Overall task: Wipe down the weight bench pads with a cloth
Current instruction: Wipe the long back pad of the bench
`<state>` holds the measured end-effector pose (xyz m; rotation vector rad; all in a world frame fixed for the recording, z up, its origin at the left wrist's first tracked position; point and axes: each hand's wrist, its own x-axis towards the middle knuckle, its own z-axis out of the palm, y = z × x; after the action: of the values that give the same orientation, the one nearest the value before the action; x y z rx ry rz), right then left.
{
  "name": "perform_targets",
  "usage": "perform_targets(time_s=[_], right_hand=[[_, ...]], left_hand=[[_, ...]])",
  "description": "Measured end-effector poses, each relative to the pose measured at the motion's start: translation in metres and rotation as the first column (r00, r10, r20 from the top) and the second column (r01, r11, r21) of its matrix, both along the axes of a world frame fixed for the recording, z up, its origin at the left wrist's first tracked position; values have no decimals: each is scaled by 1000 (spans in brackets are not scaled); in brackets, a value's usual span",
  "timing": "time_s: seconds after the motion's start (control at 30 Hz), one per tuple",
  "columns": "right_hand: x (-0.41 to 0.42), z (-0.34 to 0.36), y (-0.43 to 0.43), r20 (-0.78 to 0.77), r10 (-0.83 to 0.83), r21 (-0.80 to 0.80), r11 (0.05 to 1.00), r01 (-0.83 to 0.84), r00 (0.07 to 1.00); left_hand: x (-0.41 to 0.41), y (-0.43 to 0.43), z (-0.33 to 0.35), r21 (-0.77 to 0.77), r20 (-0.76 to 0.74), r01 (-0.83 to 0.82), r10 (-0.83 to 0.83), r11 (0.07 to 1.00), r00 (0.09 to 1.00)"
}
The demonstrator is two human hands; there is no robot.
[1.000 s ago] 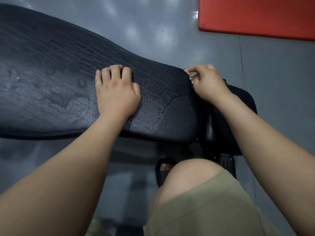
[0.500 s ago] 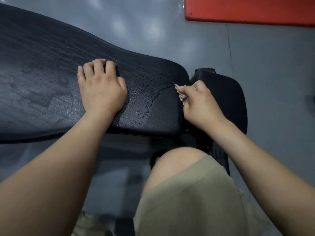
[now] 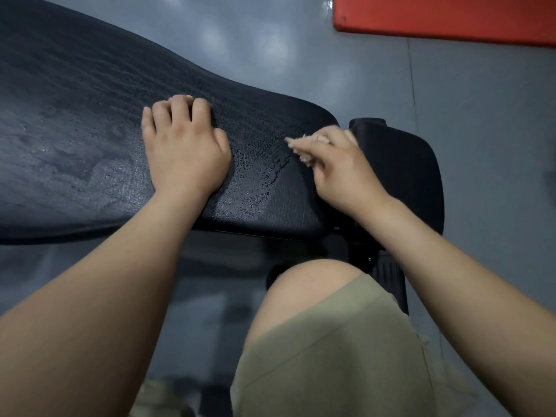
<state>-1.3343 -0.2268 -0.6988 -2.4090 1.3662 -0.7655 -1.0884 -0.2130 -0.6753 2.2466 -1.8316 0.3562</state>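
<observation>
cloth (image 3: pixel 303 154) mostly hidden in right hand (image 3: pixel 343 176); back pad (image 3: pixel 90 130) cut off left

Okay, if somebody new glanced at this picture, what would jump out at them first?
A long black bench pad fills the upper left, glistening with damp streaks. The left hand rests palm-down on it, while the right hand pinches a small pale cloth against the pad's narrow end. A bright red slab lies on the grey floor at top right.
</observation>
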Motion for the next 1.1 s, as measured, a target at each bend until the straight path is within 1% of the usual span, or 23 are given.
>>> perform_targets(time_s=[0.07, 0.17, 0.23, 0.33, 0.4, 0.47, 0.6, 0.67, 0.77, 0.9, 0.93, 1.03, 1.1], right_hand=[[-3, 1, 23, -4, 109, -13, 994, -109, 994], [-12, 2, 40, -52, 173, -24, 984, -174, 984], [-11, 0, 21, -58, 120, -47, 991, -123, 991], [3, -3, -19, 1, -45, -51, 998, 45, 999], [13, -3, -34, 28, -72, -21, 997, 72, 997], [18, 1, -27, 46, 2, -18, 1000, -1, 999], [4, 9, 24, 25, 277, 11, 961, -277, 961], [-11, 9, 39, -1, 337, 40, 941, -336, 942], [-21, 9, 32, -12, 341, 35, 940, -340, 940], [5, 3, 6, 13, 200, -24, 979, -200, 980], [13, 2, 4, 21, 188, -29, 982, -188, 982], [22, 5, 15, 40, 282, -32, 959, -281, 958], [11, 7, 29, 40, 359, 10, 933, -360, 933]], left_hand=[[0, -1, 0, -1, 7, 2, -2, 1000, 1000], [1, -1, -1, 0, 11, 4, -4, 1000, 1000], [1, -1, 0, 4, 13, -3, 3, 1000, 1000], [0, 0, 1, 12, 12, 2, -2, 1000, 1000], [0, 0, 1, 7, 12, -1, 1, 1000, 1000], [0, 0, 0, 10, 8, -1, 1, 1000, 1000], [1, 0, 0, 9, 0, -1, 1, 1000, 1000], [1, 0, 0, 8, -10, -4, 4, 1000, 1000], [1, -1, 0, 11, -1, -3, 3, 1000, 1000], [1, 0, 1, 19, -10, -6, 6, 1000, 1000], [2, 0, 1, 19, -10, -7, 7, 1000, 1000], [2, -1, 0, 6, -5, 2, -2, 1000, 1000], [3, -1, -1, 6, 1, 1, -1, 1000, 1000]])
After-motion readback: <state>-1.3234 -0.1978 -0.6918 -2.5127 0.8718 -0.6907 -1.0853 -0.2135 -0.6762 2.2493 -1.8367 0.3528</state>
